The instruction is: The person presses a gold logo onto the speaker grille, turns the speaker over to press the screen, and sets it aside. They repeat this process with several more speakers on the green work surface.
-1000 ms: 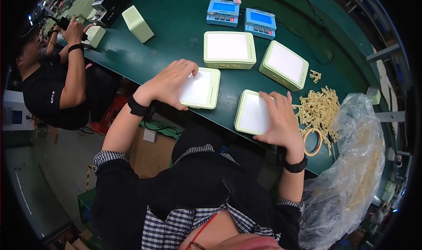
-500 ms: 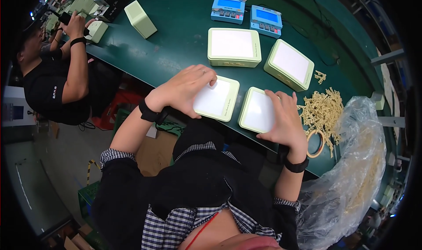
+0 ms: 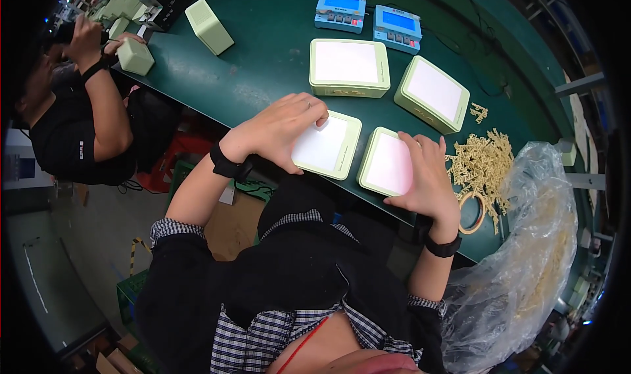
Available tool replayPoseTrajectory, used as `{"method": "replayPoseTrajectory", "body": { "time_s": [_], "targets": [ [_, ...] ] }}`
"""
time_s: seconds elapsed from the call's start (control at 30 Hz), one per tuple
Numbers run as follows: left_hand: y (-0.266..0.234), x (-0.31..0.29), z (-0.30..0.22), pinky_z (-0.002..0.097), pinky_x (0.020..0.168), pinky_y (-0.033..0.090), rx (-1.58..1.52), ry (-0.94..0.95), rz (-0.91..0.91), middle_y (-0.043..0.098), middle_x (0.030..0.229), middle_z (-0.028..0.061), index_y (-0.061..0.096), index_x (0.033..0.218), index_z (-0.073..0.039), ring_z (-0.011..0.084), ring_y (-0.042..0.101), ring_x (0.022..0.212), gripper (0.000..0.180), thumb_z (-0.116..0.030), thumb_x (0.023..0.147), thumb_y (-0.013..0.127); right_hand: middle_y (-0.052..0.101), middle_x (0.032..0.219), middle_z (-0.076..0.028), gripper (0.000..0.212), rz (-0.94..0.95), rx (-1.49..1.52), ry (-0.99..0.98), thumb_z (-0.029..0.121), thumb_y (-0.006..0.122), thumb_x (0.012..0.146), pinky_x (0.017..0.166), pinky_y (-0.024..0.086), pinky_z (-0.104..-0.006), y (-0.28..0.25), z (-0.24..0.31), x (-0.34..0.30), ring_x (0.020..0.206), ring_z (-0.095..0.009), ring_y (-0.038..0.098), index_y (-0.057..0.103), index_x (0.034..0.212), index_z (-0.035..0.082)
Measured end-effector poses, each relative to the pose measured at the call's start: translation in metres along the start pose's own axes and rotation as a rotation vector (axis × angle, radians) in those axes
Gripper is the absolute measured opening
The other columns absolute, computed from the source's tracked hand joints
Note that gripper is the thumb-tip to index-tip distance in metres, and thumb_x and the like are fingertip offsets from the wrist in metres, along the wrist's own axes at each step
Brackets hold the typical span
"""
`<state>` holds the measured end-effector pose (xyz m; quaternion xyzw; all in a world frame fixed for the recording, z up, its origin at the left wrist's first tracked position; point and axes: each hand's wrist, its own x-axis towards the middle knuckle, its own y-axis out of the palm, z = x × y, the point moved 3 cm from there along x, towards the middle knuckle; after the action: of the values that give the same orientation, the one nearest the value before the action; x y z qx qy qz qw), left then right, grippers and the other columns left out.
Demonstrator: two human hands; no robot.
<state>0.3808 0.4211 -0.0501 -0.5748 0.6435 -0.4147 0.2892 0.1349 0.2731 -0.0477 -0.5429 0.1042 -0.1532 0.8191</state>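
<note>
On the desk (image 3: 269,71), the left hand (image 3: 279,129) is holding a white-topped box (image 3: 330,149); the right hand (image 3: 431,177) is holding a pink-tinged box (image 3: 388,165), sitting between three and four o'clock from the first.

And here's the black top (image 3: 282,262), plain across the chest, with a dark-and-white checked shirt (image 3: 246,338) bursting out at the neckline! There's that check again: left cuff (image 3: 176,231), right cuff (image 3: 426,304), both well up the forearm, and a checked hem (image 3: 289,223) as well. A red cord (image 3: 302,345) slants across the open neck. Black left wristband (image 3: 225,163), black right wristband (image 3: 442,246), and a slim ring (image 3: 307,103) on the left hand (image 3: 282,131)! Below, dark legwear (image 3: 303,196), it seems, though shadow swallows the detail.
</note>
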Motion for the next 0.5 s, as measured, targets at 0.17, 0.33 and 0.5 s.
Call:
{"method": "replayPoseTrajectory", "body": {
  "time_s": [0.17,0.33,0.5],
  "targets": [
    [0.0005,0.0008,0.0009,0.0438,0.094,0.040,0.009,0.007,0.007,0.055,0.116,0.0187,0.040,0.098,-0.009,0.0375,0.051,0.112,0.073,-0.026,0.043,0.085,0.047,0.124,-0.018,0.117,-0.007,0.014,-0.008,0.028,0.092,0.038,0.113,0.017,-0.0621,0.0016,-0.0016,-0.0007,0.122,-0.038,0.044,0.040,0.140,0.008],
    [-0.0024,0.0028,0.0003,0.0435,0.093,0.040,0.007,0.002,0.022,0.055,0.115,0.0187,0.040,0.098,-0.009,0.0375,0.051,0.112,0.073,-0.025,0.043,0.085,0.046,0.124,-0.017,0.116,-0.005,0.019,-0.004,0.029,0.092,0.038,0.114,0.015,-0.0613,0.0006,-0.0023,0.0001,0.123,-0.038,0.044,0.040,0.140,0.009],
    [-0.0029,0.0015,-0.0051,0.0444,0.093,0.041,0.005,0.011,0.009,0.054,0.114,0.0177,0.040,0.096,-0.009,0.0383,0.051,0.111,0.071,-0.024,0.043,0.085,0.046,0.124,-0.018,0.115,-0.008,0.039,-0.011,0.029,0.091,0.039,0.114,0.014,-0.0607,0.0010,-0.0016,-0.0004,0.123,-0.037,0.043,0.040,0.139,0.009]
  ]
}}
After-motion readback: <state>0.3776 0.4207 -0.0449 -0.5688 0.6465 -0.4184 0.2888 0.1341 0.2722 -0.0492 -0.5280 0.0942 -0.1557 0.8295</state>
